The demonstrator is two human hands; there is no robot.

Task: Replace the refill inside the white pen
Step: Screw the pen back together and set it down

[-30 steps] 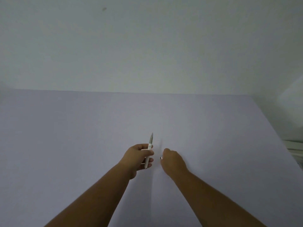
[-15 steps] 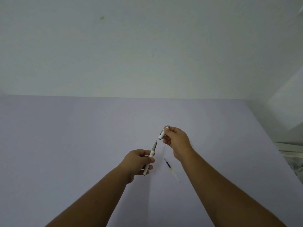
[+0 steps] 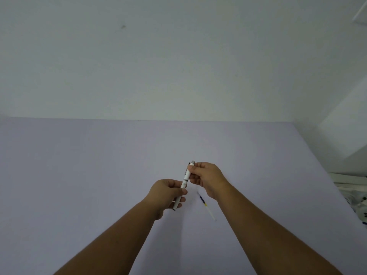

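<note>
The white pen [image 3: 185, 179] is held tilted above the pale purple table [image 3: 79, 175], its cap end pointing up and away. My left hand [image 3: 167, 192] grips the lower barrel, whose tip sticks out below the fingers. My right hand [image 3: 206, 176] pinches the cap end with the metal clip; cap and barrel look joined. A loose refill [image 3: 205, 204], thin, clear, with dark ink and a yellow band, lies on the table just right of my left hand, beneath my right wrist.
A plain white wall [image 3: 178, 66] rises behind the table's far edge. At the right, past the table's edge, there are white slats [image 3: 349, 179] and a spotted white cloth [image 3: 357, 203].
My right hand has brought the cap down onto the barrel held in my left hand; half a second ago they were apart with the tip exposed. The loose refill stays on the table.
</note>
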